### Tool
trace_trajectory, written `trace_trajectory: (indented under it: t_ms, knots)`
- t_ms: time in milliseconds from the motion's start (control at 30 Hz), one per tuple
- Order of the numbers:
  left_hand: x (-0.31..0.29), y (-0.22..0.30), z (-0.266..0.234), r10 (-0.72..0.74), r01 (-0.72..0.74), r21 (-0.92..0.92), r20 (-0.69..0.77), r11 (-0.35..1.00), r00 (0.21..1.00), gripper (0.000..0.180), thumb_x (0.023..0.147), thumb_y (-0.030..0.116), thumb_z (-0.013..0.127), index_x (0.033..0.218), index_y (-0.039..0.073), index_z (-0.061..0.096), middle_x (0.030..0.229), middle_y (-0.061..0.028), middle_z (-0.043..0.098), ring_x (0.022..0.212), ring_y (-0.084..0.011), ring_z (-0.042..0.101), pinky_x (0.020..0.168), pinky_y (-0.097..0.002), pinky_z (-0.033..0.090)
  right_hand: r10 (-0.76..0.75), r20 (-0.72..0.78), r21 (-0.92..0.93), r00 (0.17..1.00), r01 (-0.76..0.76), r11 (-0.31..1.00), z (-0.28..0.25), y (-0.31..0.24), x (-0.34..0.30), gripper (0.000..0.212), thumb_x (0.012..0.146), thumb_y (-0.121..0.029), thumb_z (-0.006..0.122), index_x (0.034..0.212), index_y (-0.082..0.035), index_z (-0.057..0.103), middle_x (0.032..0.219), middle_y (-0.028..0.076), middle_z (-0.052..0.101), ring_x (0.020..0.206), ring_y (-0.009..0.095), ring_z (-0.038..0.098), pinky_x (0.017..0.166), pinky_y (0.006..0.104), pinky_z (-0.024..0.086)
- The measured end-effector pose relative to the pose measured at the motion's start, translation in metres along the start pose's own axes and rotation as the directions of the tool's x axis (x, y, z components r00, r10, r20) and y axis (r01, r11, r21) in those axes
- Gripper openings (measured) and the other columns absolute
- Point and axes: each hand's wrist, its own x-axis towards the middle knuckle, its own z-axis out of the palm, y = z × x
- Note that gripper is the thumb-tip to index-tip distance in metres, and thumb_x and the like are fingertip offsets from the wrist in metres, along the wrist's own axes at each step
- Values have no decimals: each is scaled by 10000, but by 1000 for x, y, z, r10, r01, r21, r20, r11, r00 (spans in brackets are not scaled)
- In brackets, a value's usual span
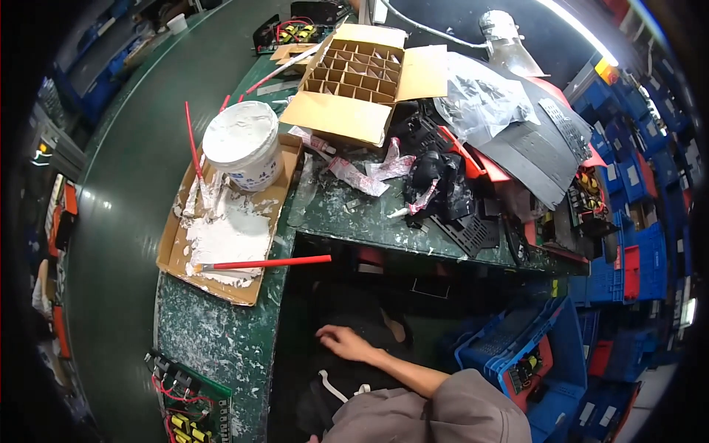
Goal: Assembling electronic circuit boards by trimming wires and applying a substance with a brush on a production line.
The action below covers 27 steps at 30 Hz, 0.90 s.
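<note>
My right hand (346, 344) rests over my dark-clothed lap, below the bench edge. Its fingers are loosely apart and hold nothing. A small patch of skin at the lower edge, probably my left hand (313, 439), shows too little to read its fingers. On the bench, a shallow cardboard tray (171, 247) is smeared with white paste (229, 240). Across its front lies a red-handled brush (266, 263). A white tub (247, 148) filled with white paste stands at the tray's back. Another red-handled brush (193, 144) leans there, its bristles coated white.
A green circuit board (193, 406) lies at the bench's near left. Farther back stand a divided cardboard box (354, 70), crumpled tubes (358, 177), black perforated plates (469, 232) and clear plastic (484, 100). Blue crates (517, 347) are stacked at right, one holding a board.
</note>
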Motion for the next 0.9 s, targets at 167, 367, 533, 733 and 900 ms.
trace_trajectory:
  t_ms: [167, 367, 533, 733, 900]
  knots:
    - [48, -59, 15, 6, -19, 131, 99, 991, 995, 469, 943, 336, 574, 655, -18, 469, 567, 4, 376, 609, -70, 340, 501, -334, 311, -243, -356, -56, 902, 239, 969, -78, -116, -43, 159, 890, -30, 557, 1025, 7, 632, 900, 109, 662, 850, 179, 644, 771, 285, 505]
    - [32, 23, 34, 33, -47, 141, 97, 989, 995, 430, 933, 310, 566, 717, -57, 508, 589, -178, 372, 596, -117, 343, 525, -380, 355, -727, -458, -594, 512, 432, 679, -157, -264, 6, 110, 859, 3, 563, 928, 5, 648, 685, 100, 630, 595, 186, 618, 540, 302, 450]
    - [42, -27, 30, 156, -160, 93, 46, 983, 987, 367, 917, 248, 568, 719, -50, 486, 611, -198, 393, 574, -174, 318, 527, -387, 352, -538, -560, -700, 630, -12, 714, -182, -260, 90, 242, 859, -194, 536, 954, -39, 695, 838, 212, 671, 796, 389, 651, 731, 459, 515]
    - [22, -48, 47, 182, -199, -134, -129, 971, 975, 375, 915, 249, 588, 696, -40, 491, 603, -201, 400, 550, -201, 330, 520, -383, 353, -565, -581, -768, 586, -165, 618, -203, -247, 139, 228, 801, -253, 562, 830, -71, 697, 810, 207, 669, 786, 396, 645, 710, 486, 507]
    - [24, -61, 50, 164, -200, -148, -227, 968, 960, 335, 906, 253, 602, 739, -32, 545, 646, -225, 483, 552, -260, 399, 547, -391, 393, -517, -609, -764, 601, -271, 586, -203, -252, 163, 321, 829, -338, 541, 819, -56, 692, 814, 212, 669, 788, 398, 647, 700, 498, 505]
